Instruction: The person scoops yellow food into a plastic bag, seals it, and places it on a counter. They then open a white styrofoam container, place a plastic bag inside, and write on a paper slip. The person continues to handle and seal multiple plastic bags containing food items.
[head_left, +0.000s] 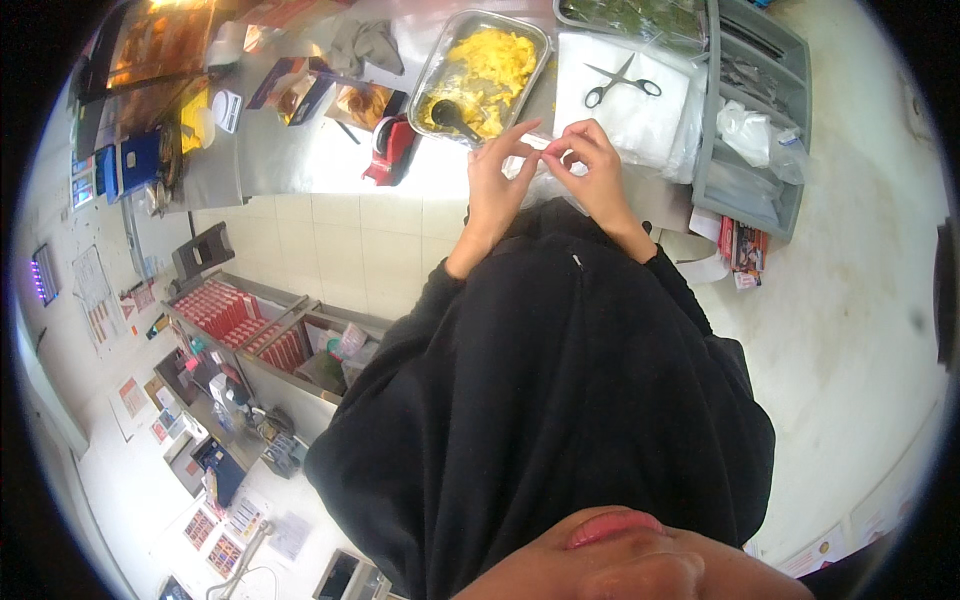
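Note:
My left hand (501, 174) and my right hand (589, 171) meet at the fingertips over the counter's near edge. Both pinch what looks like a thin clear plastic bag (537, 193); its lower part hangs near my black clothing. Just beyond my left hand is a foil tray (541, 71) of yellow food (491, 60) resembling scrambled egg, with a black spoon (450, 115) resting in it. Past my right hand, black-handled scissors (621, 79) lie spread on a stack of white sheets or bags (660, 142). A red tape dispenser (391, 152) stands left of my left hand.
A grey compartment organizer (701, 172) holding plastic bags bounds the right side. Another tray (634, 19) with green leaves sits at the back. Left along the steel counter are open food boxes (365, 105), a grey cloth (367, 46) and a white device (226, 111).

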